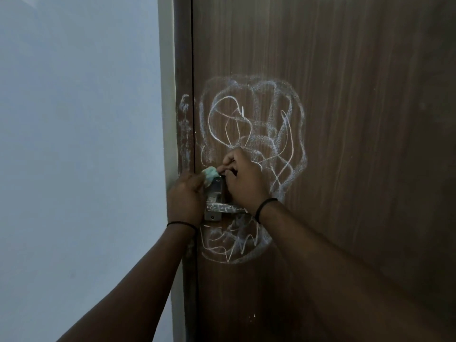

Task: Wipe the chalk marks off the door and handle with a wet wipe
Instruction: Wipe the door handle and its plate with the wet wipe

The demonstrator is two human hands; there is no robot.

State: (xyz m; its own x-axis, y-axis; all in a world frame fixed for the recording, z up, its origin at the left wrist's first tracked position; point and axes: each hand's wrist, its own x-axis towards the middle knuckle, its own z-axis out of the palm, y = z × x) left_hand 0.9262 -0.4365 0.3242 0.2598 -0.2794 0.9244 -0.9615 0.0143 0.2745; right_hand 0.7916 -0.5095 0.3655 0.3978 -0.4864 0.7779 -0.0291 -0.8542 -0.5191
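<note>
A brown wooden door (357,119) carries white chalk scribbles (251,124) above the metal handle (223,208) and more below it. The handle's lever and plate also bear chalk lines. A crumpled pale green wet wipe (209,174) sits at the top of the handle plate. My left hand (186,196) holds the wipe from the left, and my right hand (244,178) pinches its right side with curled fingers. Both hands cover much of the plate.
The door frame (183,134) left of the door has chalk smears too. A pale wall (79,144) fills the left side. Each of my wrists wears a thin black band.
</note>
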